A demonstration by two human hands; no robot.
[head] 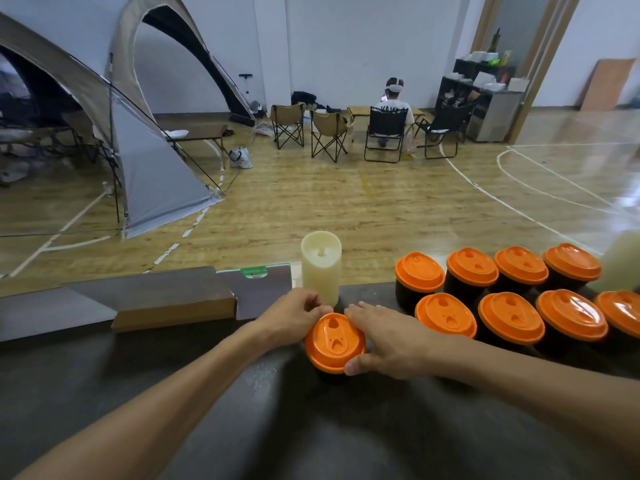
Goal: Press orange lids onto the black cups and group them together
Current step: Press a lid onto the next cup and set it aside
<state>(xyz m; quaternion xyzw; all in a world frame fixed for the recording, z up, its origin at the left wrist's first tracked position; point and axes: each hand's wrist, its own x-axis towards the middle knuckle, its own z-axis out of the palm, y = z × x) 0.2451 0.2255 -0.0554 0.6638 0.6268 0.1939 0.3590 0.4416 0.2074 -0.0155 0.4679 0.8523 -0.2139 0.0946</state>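
An orange lid (335, 342) sits on a black cup (329, 376) at the middle of the dark table; little of the cup shows beneath it. My left hand (292, 317) grips the lid's left rim with curled fingers. My right hand (384, 341) holds the right rim, fingers over the far edge and thumb at the near edge. To the right, several black cups with orange lids (507, 317) stand grouped in two rows.
A cream pillar candle (321, 266) stands just behind my hands at the table's far edge. A flat cardboard piece (173, 299) lies at the left. The dark table (311, 427) has bare surface toward me. Beyond it are a wooden floor, tents and folding chairs.
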